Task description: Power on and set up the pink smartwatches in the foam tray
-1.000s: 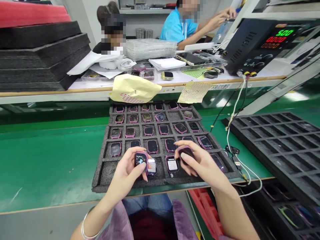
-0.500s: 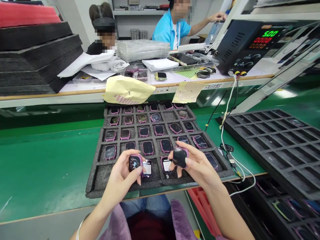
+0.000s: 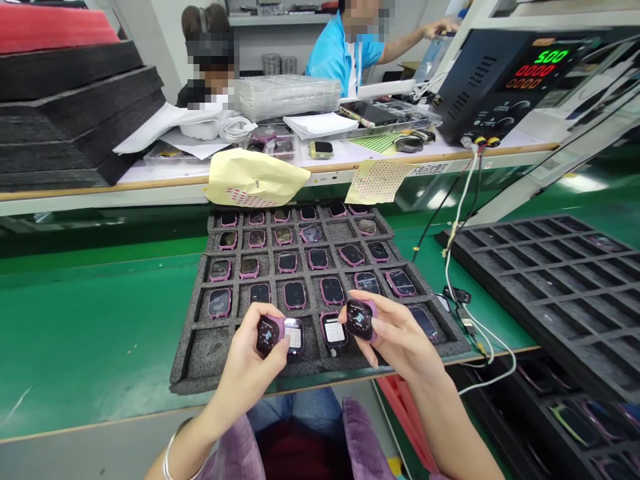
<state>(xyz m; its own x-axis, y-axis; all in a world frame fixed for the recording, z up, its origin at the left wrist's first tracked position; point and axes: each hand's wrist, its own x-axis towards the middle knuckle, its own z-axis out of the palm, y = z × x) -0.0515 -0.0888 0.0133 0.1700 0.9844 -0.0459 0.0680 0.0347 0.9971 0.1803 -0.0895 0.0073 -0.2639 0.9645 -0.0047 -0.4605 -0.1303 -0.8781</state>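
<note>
My left hand (image 3: 257, 350) is closed around a purple smartwatch (image 3: 269, 333) whose dark screen shows a lit watch face. In my right hand (image 3: 395, 327), held between fingers and thumb, is a second purple smartwatch (image 3: 359, 319), its screen lit with a similar face. Both are above the front row of a black foam tray (image 3: 200, 360). Between my hands, two watches with lit white screens lie in the tray: one watch (image 3: 295, 335) beside my left fingers, another watch (image 3: 334, 330) beside my right. More purple watches (image 3: 295, 295) fill many compartments, mostly with dark screens.
A second foam tray (image 3: 540, 280) lies at the right, near white and black cables (image 3: 457, 220). Behind stands a shelf with a power supply (image 3: 515, 87), yellow paper (image 3: 257, 177) and stacked black foam (image 3: 75, 113). Two people sit beyond it. More watches (image 3: 575, 423) lie lower right.
The watch screen in my right hand has gone from dark to a lit face. My left hand has turned its watch slightly. The view has shifted a little.
</note>
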